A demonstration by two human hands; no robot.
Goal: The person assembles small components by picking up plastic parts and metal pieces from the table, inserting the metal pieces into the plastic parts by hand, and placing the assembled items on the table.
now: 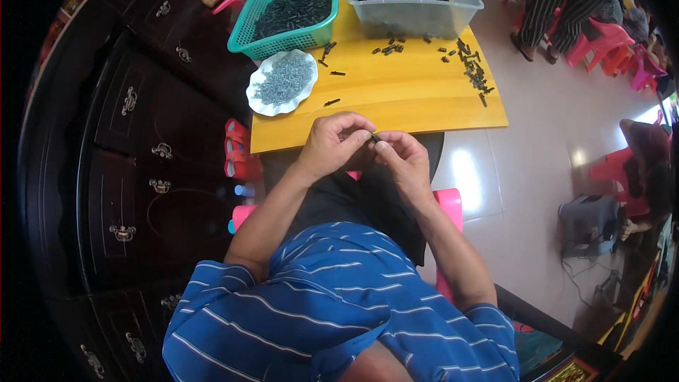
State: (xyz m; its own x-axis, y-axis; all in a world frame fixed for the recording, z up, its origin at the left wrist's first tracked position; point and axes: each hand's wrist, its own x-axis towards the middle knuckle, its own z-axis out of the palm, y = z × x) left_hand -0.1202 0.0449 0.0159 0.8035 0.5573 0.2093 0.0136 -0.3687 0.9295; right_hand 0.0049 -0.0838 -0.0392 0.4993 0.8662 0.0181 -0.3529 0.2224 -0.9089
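Observation:
Just off the near edge of the yellow table [396, 102], my left hand [335, 143] and my right hand [406, 159] meet over my lap. Between their fingertips is a small black cylindrical piece [375, 137], pinched from both sides and partly covered by the fingers. A white scalloped plate [256, 101] full of small clear pieces lies left of my hands. Two loose black pieces, one of them a thin black stick [332, 102], rest on the table beyond my left hand. Along the right edge is a loose pile of black pieces [474, 71].
A green plastic basket [247, 48] and a clear plastic bin [424, 18], both holding many black pieces, stand at the table's far side. Dark wooden drawers [141, 163] line the left. Other people sit or stand nearby, with red stools [601, 46] and a grey machine [590, 223] to the right.

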